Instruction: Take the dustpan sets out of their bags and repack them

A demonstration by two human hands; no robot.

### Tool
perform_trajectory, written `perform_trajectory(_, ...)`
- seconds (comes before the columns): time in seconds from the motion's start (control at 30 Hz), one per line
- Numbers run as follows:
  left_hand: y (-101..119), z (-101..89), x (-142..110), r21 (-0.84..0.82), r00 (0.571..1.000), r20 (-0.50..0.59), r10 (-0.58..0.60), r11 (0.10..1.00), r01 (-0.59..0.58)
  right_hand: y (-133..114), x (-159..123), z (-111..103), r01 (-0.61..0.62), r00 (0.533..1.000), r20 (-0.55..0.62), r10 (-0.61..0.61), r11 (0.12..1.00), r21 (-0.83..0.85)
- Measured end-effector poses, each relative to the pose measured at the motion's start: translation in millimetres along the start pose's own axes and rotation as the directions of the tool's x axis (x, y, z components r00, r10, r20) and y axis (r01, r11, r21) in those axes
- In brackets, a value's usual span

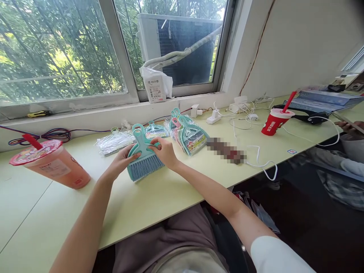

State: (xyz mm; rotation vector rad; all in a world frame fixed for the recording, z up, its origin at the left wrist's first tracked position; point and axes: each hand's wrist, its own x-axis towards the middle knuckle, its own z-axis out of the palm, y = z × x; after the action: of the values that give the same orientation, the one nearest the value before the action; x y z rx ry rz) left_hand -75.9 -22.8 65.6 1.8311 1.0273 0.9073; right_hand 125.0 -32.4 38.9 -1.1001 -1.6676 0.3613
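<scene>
A small mint-green hand brush [146, 167] with blue-grey bristles stands nearly upright over the table, nested against a matching dustpan [131, 171] behind it. My left hand [121, 161] grips the left side of the pair, thumb on the front of the brush. On the other side my right hand [165, 151] pinches the brush's right shoulder with thumb and forefinger. Just beyond, several wrapped brush-and-dustpan sets [192, 136] lie in a pile, one of them with a pink handle. Another labelled set [156, 130] lies behind the brush, and a clear plastic-wrapped bundle [115, 142] is to its left.
At the left a large pink drink cup [61, 163] leans in view; a red cup [274, 123] with a straw stands at the right. White cables and a power strip [214, 116] lie along the wall. A box [155, 87] sits on the sill. Another person's hand [351, 127] holds a phone at far right.
</scene>
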Motion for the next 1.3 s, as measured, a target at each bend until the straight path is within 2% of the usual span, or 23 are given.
perform_trajectory(0.07, -0.3, 2.3, 1.3, 0.013, 0.998, -0.054, 0.036, 0.999, -0.036, -0.2, -2.4, -1.0, 0.037, 0.998, 0.064, -0.029, 0.992, -0.122)
perform_trajectory(0.2, -6.7, 4.9, 5.6, 0.027, 0.974, -0.195, 0.114, 0.993, -0.111, -4.0, -7.1, -4.4, 0.205, 0.970, 0.188, -0.156, 0.938, -0.279)
perform_trajectory(0.27, -8.8, 7.2, 6.8, 0.032, 0.970, -0.210, 0.126, 0.992, -0.122, -7.6, -7.7, -7.0, 0.251, 0.965, 0.159, -0.208, 0.908, -0.334)
perform_trajectory(0.37, -8.2, 13.5, 6.8, 0.039, 0.978, -0.165, 0.131, 0.991, -0.126, -11.4, -4.2, -11.0, 0.177, 0.983, 0.018, -0.185, 0.901, -0.396)
perform_trajectory(0.43, -6.6, 17.8, 5.8, 0.051, 0.980, -0.149, 0.134, 0.990, -0.128, -10.4, 0.9, -12.4, 0.113, 0.993, 0.004, -0.118, 0.942, -0.317)
perform_trajectory(0.5, -5.3, 20.5, 4.9, 0.064, 0.980, -0.146, 0.135, 0.990, -0.127, -6.7, 6.4, -12.2, 0.049, 0.996, 0.085, -0.036, 0.987, -0.151)
perform_trajectory(0.6, -4.7, 21.3, 4.5, 0.084, 0.980, -0.148, 0.133, 0.989, -0.122, -0.5, 11.4, -10.4, -0.070, 0.985, 0.158, 0.065, 0.997, 0.023)
perform_trajectory(0.9, -0.6, 22.1, 4.0, 0.162, 0.968, -0.222, 0.115, 0.984, -0.080, -6.1, 7.4, -8.6, -0.190, 0.981, 0.061, 0.183, 0.971, 0.146)
perform_trajectory(1.1, 6.3, 26.1, 1.8, 0.183, 0.959, -0.262, 0.107, 0.981, -0.060, -8.8, 6.0, -9.1, -0.238, 0.971, 0.048, 0.233, 0.954, 0.181)
perform_trajectory(1.17, 6.8, 24.6, 2.5, 0.186, 0.964, -0.245, 0.103, 0.981, -0.058, -7.3, 6.1, -8.4, -0.232, 0.973, 0.041, 0.228, 0.950, 0.210)
perform_trajectory(1.3, 3.5, 15.8, 4.5, 0.140, 0.991, -0.121, 0.065, 0.989, -0.047, -1.2, 8.8, -5.8, -0.227, 0.972, 0.026, 0.233, 0.910, 0.346)
